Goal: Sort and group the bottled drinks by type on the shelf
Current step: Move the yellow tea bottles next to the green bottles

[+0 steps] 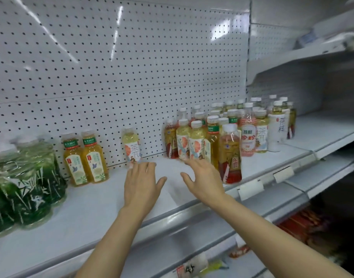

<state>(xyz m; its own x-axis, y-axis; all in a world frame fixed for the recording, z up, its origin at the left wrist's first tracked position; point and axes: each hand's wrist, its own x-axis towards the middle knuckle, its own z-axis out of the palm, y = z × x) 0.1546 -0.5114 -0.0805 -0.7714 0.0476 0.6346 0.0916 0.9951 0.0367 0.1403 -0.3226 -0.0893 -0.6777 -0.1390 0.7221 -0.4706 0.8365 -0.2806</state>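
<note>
On the white shelf (96,207) a lone pale-yellow tea bottle with an orange-fruit label (131,146) stands by the pegboard. My left hand (142,183) is open just in front of it, fingertips near its base. My right hand (202,181) is open too, fingers spread, reaching at two similar orange-fruit label bottles (190,141) at the front of a mixed crowd of bottles (242,127). A red-labelled amber bottle (230,155) stands right of that hand. Two amber bottles with green neck labels (85,159) stand further left.
Blurred green bottles (26,183) fill the shelf's left end. A tall white-labelled bottle (277,127) stands at the right of the crowd. The pegboard back wall (112,67) rises behind. Price-tag holders (250,189) line the shelf's front edge, with lower shelves beneath.
</note>
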